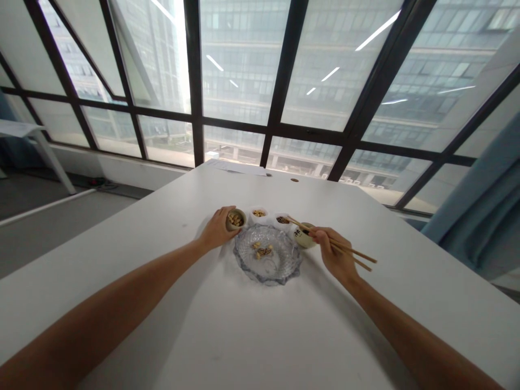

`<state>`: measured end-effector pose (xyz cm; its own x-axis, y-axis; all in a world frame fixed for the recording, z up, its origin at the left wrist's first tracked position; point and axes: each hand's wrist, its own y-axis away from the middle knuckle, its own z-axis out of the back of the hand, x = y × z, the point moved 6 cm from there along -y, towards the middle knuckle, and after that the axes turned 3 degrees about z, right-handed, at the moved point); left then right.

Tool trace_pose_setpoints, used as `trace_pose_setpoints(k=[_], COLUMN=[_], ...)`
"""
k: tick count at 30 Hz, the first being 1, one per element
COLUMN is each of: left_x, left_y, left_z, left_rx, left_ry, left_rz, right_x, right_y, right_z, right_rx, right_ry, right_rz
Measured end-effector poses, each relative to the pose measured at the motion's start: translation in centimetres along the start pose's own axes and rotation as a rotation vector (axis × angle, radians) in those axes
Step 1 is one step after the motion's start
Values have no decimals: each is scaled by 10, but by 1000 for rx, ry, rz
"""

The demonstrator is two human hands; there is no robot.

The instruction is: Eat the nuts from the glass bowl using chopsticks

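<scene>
My left hand (217, 228) is wrapped round a small greenish cup (242, 225) of what look like peanuts, at the left rim of a clear glass dish (268, 271). A few peanuts and dark striped seeds (265, 251) lie in the dish. My right hand (335, 254) grips a pair of wooden chopsticks (359, 252), their tips near a white cup (277, 223) of dark seeds. Under that hand stands a pale green cup (302, 239) with a black character; its contents are hidden. Another white cup (260, 220) holds pale nuts or kernels.
The white table (244, 336) extends to the windows (239, 70). Papers (239, 167) and a small dark round thing (294, 180) lie near its far edge. A blue curtain (483, 211) hangs at the right; another white table (18, 128) stands at the far left.
</scene>
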<state>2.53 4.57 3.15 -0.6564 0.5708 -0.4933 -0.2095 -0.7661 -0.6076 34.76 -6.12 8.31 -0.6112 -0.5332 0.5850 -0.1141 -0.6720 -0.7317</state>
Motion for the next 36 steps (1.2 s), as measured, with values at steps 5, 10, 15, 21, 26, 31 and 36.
trace_pose_setpoints(k=[5, 10, 15, 21, 26, 31, 36], left_x=[1, 2, 1, 4, 3, 3, 3], left_y=[0, 0, 0, 0, 0, 0, 0], left_z=[0, -1, -1, -2, -2, -2, -2], left_rx=[-15, -8, -14, -12, -5, -1, -6], left_ry=[0, 2, -3, 1, 7, 15, 14], left_rz=[-9, 3, 1, 3, 0, -3, -6], right_x=[27, 41, 29, 18, 9, -10, -14], right_y=[-5, 1, 7, 10, 6, 4, 6], right_z=[10, -7, -18, -19, -14, -19, -17], right_rx=[-7, 289, 364, 363, 103, -10, -21], right_ry=[-100, -124, -104, -135, -385, -636, -594], right_rz=[7, -32, -73, -148, -331, -549, -527])
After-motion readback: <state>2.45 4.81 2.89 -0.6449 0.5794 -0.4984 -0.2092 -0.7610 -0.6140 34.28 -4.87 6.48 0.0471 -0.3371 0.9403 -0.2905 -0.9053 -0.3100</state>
